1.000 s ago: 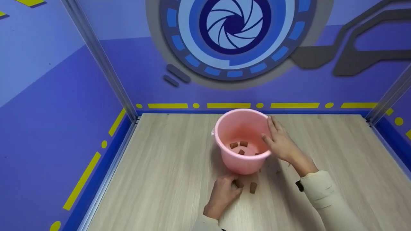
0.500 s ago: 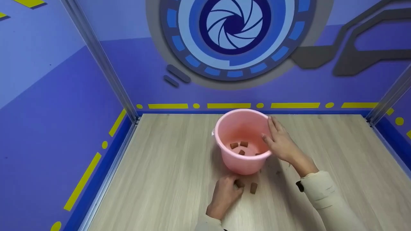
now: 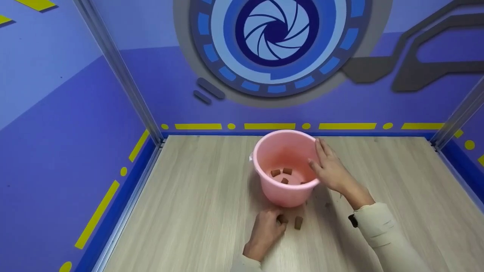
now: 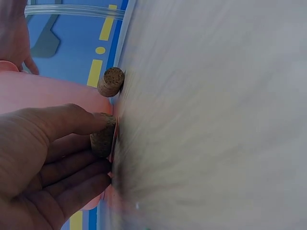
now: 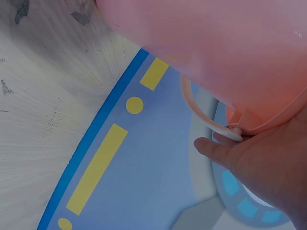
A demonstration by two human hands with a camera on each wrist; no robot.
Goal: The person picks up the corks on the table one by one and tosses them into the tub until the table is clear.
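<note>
A pink bucket (image 3: 284,195) stands on the table with several brown corks (image 3: 287,171) at its bottom. My right hand (image 3: 332,170) holds its right rim, thumb over the inside. In the right wrist view, this hand (image 5: 264,158) lies by the joint of the bucket's handle (image 5: 194,106). In front of the bucket, my left hand (image 3: 264,231) pinches a cork (image 4: 101,139) low at the tabletop, between thumb and fingers. A second cork (image 3: 298,223) stands just to the right of that hand.
The wood-grain table (image 3: 189,211) is bounded by a blue-purple back wall (image 3: 151,90) and a left side panel (image 3: 49,162). Metal corner posts (image 3: 124,75) rise at the back corners. Dark marks (image 5: 81,17) spot the tabletop right of the bucket.
My left hand has shifted very slightly to the right, still pinching the cork. The bucket, the right hand and the loose cork stay in place.
</note>
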